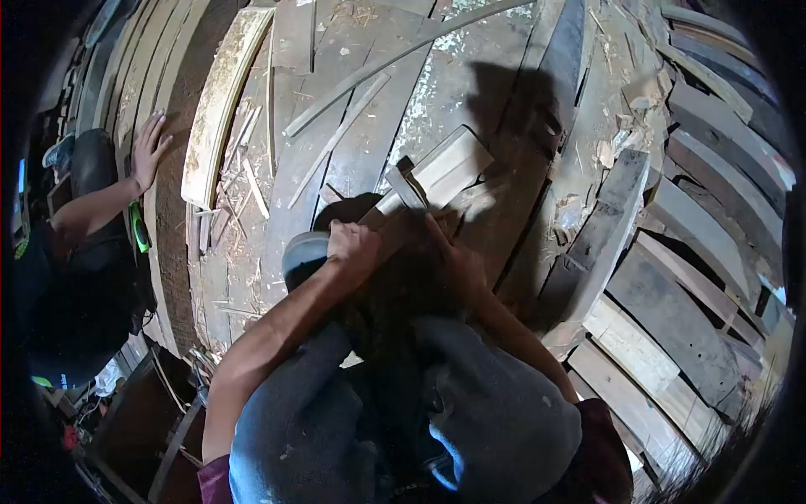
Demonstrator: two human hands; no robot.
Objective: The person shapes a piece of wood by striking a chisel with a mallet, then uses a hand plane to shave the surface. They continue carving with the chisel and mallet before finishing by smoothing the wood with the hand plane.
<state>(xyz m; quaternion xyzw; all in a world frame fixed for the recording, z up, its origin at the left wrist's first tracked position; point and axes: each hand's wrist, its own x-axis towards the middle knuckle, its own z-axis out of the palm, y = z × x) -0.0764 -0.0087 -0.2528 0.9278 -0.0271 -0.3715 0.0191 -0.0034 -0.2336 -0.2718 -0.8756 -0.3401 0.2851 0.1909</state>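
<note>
My left hand (353, 244) is closed around the wooden handle of a short hand tool (407, 181). Its dark metal head lies against the near end of a pale wooden block (453, 166). The exact kind of tool is hard to tell. In shadow, my right hand (457, 262) is bent with its fingers pressed together just below the block's near end. What those fingers grip is hidden. The block rests tilted over the plank floor (369, 126), between my feet. A grey shoe sole (304, 252) shows beside my left wrist.
Long wood strips (361, 84) and splinters (252, 181) lie on the planks. A thick curved board (220, 118) stands left. Curved timbers (705, 160) are piled right, near a grey beam (600, 227). Another person's hand (149, 151) rests on a timber at left.
</note>
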